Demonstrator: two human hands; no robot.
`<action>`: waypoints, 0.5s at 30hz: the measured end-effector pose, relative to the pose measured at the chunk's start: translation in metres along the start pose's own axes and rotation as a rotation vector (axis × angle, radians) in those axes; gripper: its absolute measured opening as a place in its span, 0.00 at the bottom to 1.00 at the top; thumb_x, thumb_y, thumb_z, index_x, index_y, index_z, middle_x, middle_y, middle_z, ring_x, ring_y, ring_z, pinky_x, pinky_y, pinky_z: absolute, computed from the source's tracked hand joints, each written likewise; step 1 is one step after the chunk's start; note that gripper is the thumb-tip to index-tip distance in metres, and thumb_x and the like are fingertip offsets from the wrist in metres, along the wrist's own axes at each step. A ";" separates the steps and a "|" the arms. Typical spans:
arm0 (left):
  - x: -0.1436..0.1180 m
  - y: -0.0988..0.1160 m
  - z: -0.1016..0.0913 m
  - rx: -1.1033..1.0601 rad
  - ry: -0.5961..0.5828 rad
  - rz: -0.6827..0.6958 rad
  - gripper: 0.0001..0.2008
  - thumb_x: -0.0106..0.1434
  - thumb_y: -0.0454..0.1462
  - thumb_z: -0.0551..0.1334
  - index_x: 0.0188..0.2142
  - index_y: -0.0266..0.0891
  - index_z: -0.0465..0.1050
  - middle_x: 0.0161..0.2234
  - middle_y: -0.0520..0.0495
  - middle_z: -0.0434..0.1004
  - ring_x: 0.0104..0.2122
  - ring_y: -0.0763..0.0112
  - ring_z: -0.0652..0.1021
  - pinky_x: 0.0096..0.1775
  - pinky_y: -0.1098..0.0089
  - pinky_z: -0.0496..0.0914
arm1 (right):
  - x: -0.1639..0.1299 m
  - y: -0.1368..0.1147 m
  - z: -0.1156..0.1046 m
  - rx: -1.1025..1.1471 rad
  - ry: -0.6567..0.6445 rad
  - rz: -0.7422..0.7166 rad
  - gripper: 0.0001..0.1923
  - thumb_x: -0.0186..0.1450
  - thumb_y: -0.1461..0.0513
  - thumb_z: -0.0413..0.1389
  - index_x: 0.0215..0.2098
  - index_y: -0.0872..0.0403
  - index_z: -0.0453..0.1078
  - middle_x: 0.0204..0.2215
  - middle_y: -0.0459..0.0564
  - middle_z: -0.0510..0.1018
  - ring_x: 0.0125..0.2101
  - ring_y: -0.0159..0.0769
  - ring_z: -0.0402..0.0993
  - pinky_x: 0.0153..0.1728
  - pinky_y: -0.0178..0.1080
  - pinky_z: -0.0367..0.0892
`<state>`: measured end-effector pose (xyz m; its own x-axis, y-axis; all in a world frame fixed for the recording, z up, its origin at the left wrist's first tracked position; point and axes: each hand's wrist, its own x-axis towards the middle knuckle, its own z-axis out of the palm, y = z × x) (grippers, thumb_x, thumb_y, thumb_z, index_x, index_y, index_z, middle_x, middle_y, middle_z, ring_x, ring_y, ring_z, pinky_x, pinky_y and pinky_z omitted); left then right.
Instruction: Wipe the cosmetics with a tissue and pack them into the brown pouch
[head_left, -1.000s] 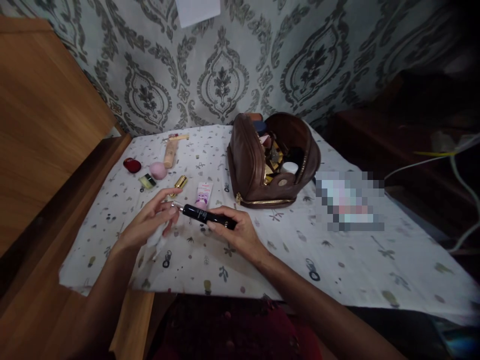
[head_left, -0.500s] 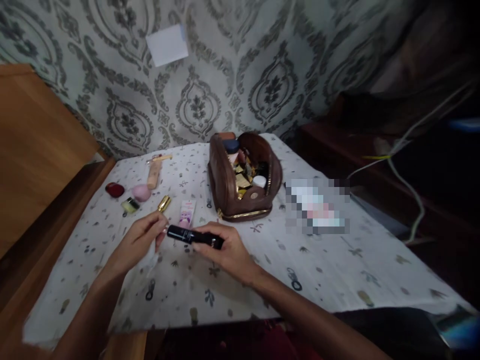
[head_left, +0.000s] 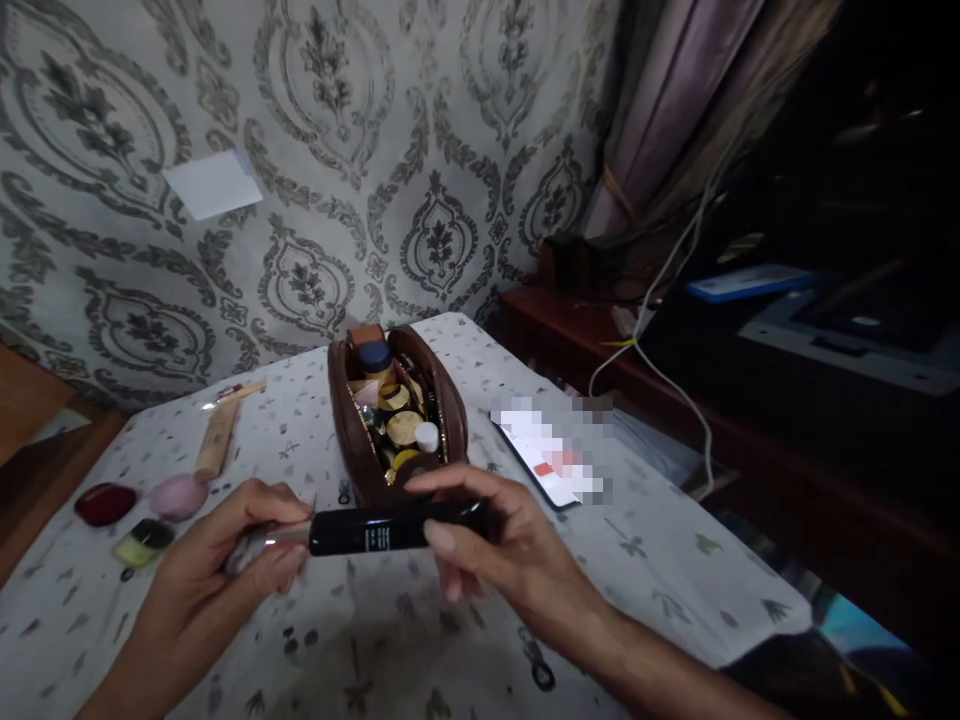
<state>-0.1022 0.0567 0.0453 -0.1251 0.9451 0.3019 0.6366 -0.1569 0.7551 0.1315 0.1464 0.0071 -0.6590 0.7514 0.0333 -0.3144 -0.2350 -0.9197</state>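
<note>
A black cosmetic tube (head_left: 367, 530) with small white print lies level between my hands, above the table's front part. My right hand (head_left: 525, 560) has thumb and fingers closed on its right end. My left hand (head_left: 217, 570) is closed around a clear, shiny pinkish piece (head_left: 274, 537) in line with the tube's left end; whether the two are joined I cannot tell. Just behind the tube stands an unzipped brown makeup bag (head_left: 346, 440), filled with gold-lidded jars, a white-capped item (head_left: 426, 437) and a blue-capped bottle (head_left: 375, 356).
On the left of the patterned tablecloth (head_left: 300, 640) lie a dark red oval item (head_left: 105, 504), a pink makeup sponge (head_left: 178, 496), a green-and-black item (head_left: 142, 541) and a beige tube (head_left: 217, 440). A phone (head_left: 551, 465), partly blurred, lies right of the bag. White cables (head_left: 675, 385) hang at the right.
My view has turned right and come closer. Both hands have risen nearer with the black tube, still gripped. The gold lipstick-like item and the small pink-and-white tube are out of sight now.
</note>
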 end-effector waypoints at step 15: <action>0.195 0.005 0.009 0.878 -0.364 0.315 0.10 0.62 0.44 0.59 0.35 0.47 0.79 0.37 0.48 0.79 0.32 0.62 0.75 0.31 0.68 0.59 | 0.079 -0.084 -0.081 -0.758 0.236 -0.569 0.12 0.69 0.54 0.57 0.43 0.54 0.73 0.25 0.45 0.75 0.23 0.30 0.69 0.22 0.32 0.63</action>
<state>-0.1169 0.2429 0.1027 0.2930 0.9502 0.1064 0.9554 -0.2867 -0.0704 0.1611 0.2750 0.0555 -0.3651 0.7533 0.5470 0.0337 0.5979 -0.8009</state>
